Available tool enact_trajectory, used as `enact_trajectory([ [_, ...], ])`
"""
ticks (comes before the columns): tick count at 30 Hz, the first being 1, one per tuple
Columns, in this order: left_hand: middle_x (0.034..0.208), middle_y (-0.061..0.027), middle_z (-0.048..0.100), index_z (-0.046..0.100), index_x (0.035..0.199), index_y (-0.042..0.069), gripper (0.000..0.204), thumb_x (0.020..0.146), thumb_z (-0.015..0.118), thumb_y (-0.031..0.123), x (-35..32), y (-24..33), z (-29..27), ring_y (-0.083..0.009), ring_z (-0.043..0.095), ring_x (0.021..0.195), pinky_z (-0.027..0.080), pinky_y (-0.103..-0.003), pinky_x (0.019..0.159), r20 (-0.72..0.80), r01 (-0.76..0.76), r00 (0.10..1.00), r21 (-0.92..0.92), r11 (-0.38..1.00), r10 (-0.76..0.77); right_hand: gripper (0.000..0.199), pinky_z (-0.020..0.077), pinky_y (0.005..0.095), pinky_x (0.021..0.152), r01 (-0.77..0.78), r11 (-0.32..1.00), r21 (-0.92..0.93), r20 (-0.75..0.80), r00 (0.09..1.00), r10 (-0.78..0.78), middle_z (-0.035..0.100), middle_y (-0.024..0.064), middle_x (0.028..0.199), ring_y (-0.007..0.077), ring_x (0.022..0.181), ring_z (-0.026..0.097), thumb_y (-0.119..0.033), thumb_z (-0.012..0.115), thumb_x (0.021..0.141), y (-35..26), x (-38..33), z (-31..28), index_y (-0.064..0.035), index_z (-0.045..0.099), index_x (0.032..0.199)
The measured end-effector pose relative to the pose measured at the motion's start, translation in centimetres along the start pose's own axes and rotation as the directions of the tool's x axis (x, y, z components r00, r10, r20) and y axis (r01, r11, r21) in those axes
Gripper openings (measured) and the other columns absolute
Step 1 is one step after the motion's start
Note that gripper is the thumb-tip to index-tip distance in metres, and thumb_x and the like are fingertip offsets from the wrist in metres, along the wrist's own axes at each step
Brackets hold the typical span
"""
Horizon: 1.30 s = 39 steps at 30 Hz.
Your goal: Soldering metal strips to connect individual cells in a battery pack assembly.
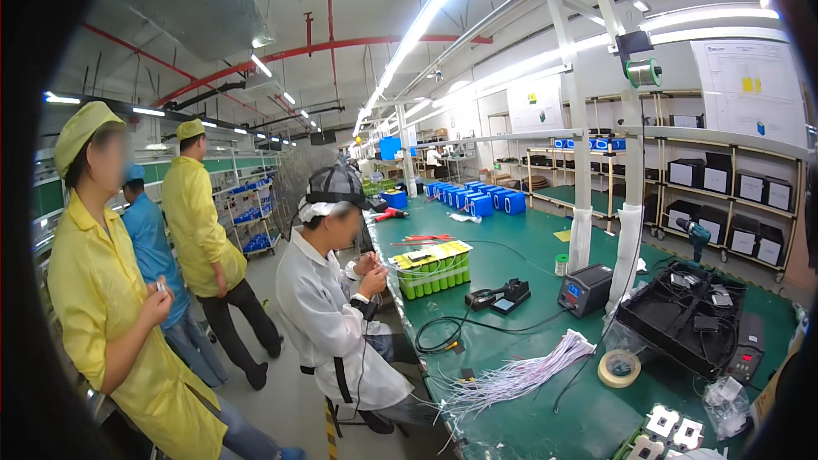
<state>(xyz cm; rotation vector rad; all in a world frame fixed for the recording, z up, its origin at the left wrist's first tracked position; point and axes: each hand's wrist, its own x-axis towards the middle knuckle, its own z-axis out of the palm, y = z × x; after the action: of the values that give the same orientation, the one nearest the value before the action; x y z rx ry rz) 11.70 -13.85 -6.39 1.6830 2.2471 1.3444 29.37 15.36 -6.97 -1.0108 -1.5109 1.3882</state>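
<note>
Neither my left hand nor my right hand shows in the head view. Closest to the lower edge is a battery pack [667, 431] with green sides and white pieces on top, partly cut off. A bundle of thin white wires [528, 376] is spread over the green workbench [511, 332]. Beside it lies a roll of cream tape [619, 368]. Farther along the bench stands a pack of green cylindrical cells [433, 270] with a yellow top, in front of a seated co-worker [336, 324] in a white coat whose hands are raised near it.
A soldering station [584, 288] and its iron stand [509, 296] sit mid-bench, with a cable looping over the surface. On the right is a black tray of parts [682, 315] near a cordless drill [699, 237]. Blue packs [477, 201] line the far bench. Several people stand left.
</note>
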Motion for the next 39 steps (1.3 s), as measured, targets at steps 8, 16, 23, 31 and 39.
enact_trajectory([
  [8,0.115,-0.0190,0.068,0.066,0.122,0.002,0.037,0.089,0.071,0.017,0.4,-1.7,-0.1,-0.0380,0.066,0.106,0.053,-0.046,0.090,-0.016,-0.024,1.000,0.001,1.000,0.024,0.048,0.0478,0.0357,0.082,0.018,0.998,-0.059,-0.011,1.000,-0.019,0.071,0.0127,0.100,0.0210,0.086,0.061,-0.035,0.042,0.110,-0.5,-0.4,0.2,0.0031,0.069,0.098],
  [16,0.115,-0.0189,0.068,0.066,0.123,0.002,0.038,0.088,0.071,0.017,1.2,-2.7,-0.5,-0.0379,0.066,0.107,0.052,-0.047,0.091,-0.051,-0.072,0.996,-0.009,0.997,0.071,0.049,0.0475,0.0364,0.082,0.025,0.998,-0.063,-0.018,1.000,-0.026,0.070,0.0134,0.099,0.0219,0.085,0.061,-0.035,0.042,0.111,-1.5,-0.5,1.2,0.0039,0.068,0.097],
  [23,0.116,-0.0188,0.068,0.065,0.124,0.002,0.039,0.088,0.071,0.017,0.8,-3.3,-0.7,-0.0378,0.065,0.107,0.052,-0.047,0.091,-0.040,-0.112,0.993,-0.024,0.993,0.111,0.050,0.0472,0.0370,0.082,0.161,0.983,-0.083,0.123,0.981,-0.150,0.070,0.0141,0.098,0.0227,0.085,0.061,-0.035,0.042,0.111,-8.9,1.8,2.5,0.0045,0.068,0.096],
  [31,0.116,-0.0187,0.068,0.065,0.124,0.002,0.039,0.088,0.072,0.016,-0.6,-3.9,-0.4,-0.0377,0.065,0.107,0.052,-0.047,0.092,-0.043,-0.142,0.989,-0.081,0.987,0.139,0.057,0.0459,0.0512,0.097,0.410,0.142,-0.901,0.429,0.890,0.151,0.067,0.0334,0.108,0.0489,0.107,0.062,-0.037,0.032,0.110,-23.0,-0.6,6.1,0.0092,0.064,0.107],
  [39,0.116,-0.0186,0.068,0.065,0.125,0.002,0.040,0.088,0.072,0.016,-1.5,-4.1,0.2,-0.0376,0.065,0.108,0.052,-0.047,0.093,-0.038,-0.165,0.986,-0.124,0.978,0.162,0.070,0.0404,0.0500,0.113,0.425,-0.400,-0.812,0.136,0.804,0.578,0.064,0.0274,0.132,0.0454,0.127,0.057,-0.047,0.024,0.107,-19.7,0.1,10.2,0.0056,0.067,0.123],
])
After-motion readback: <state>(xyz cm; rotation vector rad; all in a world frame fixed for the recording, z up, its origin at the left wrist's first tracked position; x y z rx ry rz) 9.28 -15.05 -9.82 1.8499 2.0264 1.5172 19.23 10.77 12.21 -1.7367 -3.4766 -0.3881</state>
